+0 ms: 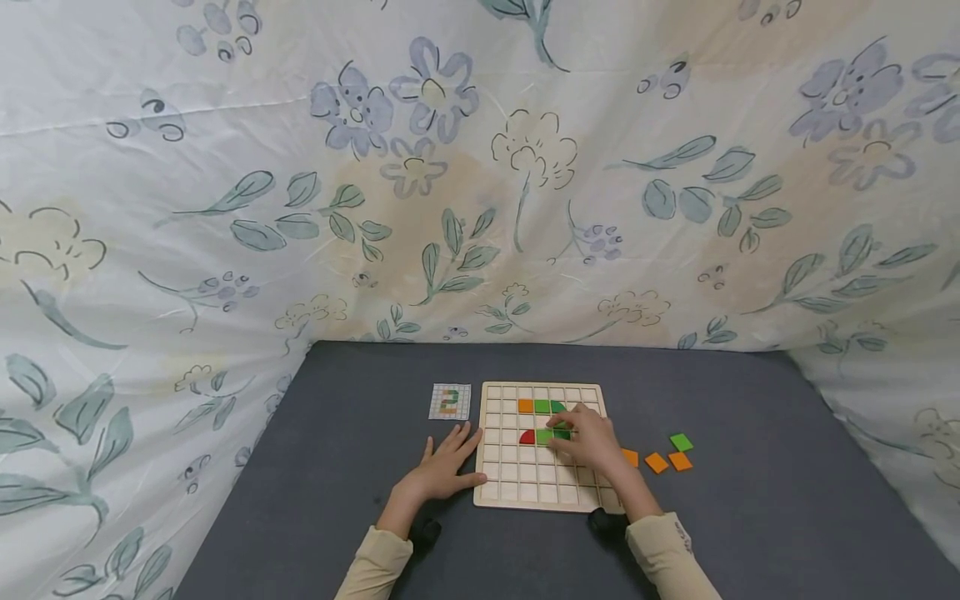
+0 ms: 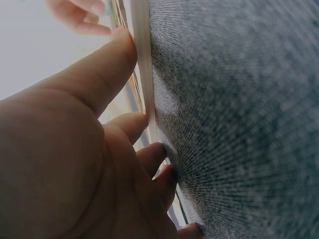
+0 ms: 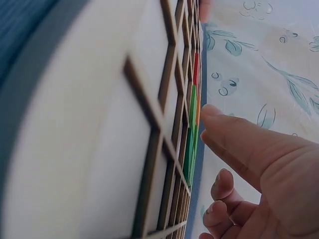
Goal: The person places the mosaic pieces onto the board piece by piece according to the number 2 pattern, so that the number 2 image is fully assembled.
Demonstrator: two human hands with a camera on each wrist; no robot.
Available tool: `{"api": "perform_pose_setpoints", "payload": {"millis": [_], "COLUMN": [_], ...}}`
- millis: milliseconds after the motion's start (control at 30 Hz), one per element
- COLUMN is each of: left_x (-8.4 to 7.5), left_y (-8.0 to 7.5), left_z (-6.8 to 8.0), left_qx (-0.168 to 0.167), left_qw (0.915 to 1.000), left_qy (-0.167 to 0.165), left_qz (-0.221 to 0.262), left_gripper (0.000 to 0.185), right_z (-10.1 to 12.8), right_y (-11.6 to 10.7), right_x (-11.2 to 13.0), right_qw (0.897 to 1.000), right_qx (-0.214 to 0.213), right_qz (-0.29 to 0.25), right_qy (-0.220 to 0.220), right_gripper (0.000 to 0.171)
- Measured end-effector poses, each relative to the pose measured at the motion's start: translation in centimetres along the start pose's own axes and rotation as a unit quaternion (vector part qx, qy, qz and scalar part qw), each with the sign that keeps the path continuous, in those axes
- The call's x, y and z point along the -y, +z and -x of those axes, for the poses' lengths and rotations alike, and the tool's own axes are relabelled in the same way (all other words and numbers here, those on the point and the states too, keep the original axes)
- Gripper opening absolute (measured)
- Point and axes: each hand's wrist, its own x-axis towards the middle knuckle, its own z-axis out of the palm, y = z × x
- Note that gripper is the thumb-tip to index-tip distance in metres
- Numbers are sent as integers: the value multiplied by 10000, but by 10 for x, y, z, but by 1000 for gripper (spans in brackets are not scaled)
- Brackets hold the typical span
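A pale wooden grid board [image 1: 517,492] lies on the dark table. Its upper row holds an orange tile [image 1: 526,406], a green tile [image 1: 542,406] and a dark green piece; lower sit a red rounded tile [image 1: 528,437] and green tiles [image 1: 543,437], partly hidden by fingers. My right hand [image 1: 592,437] hovers over these green tiles, thumb and forefinger extended close to them; the right wrist view shows nothing between the fingertips. With fingers spread, my left hand [image 1: 442,471] rests at the board's left side, its thumb against the wooden edge [image 2: 143,59].
Above the left hand lies a small card [image 1: 450,402] with a coloured 2 on a grid. Right of the board are loose orange tiles [image 1: 657,462] and a green tile [image 1: 681,442]. A floral cloth [image 1: 480,208] hangs behind the table [image 1: 750,533].
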Motion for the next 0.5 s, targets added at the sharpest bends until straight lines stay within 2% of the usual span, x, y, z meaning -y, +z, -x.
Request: {"api": "perform_pose_setpoints", "payload": {"millis": [200, 500], "left_x": [0, -1], "left_y": [1, -2], "left_z": [1, 2], "left_qx": [9, 19], "left_qw": [10000, 10000], "left_qy": [1, 34], "left_qz": [10, 36], "left_gripper": [77, 76], "right_z": [4, 11], "right_y": [-5, -17], "right_x": [-7, -20], "right_qw": [9998, 9998], "right_qx": [9, -119], "right_qz": [154, 167], "right_qy": [114, -13], "right_gripper": [25, 25]}}
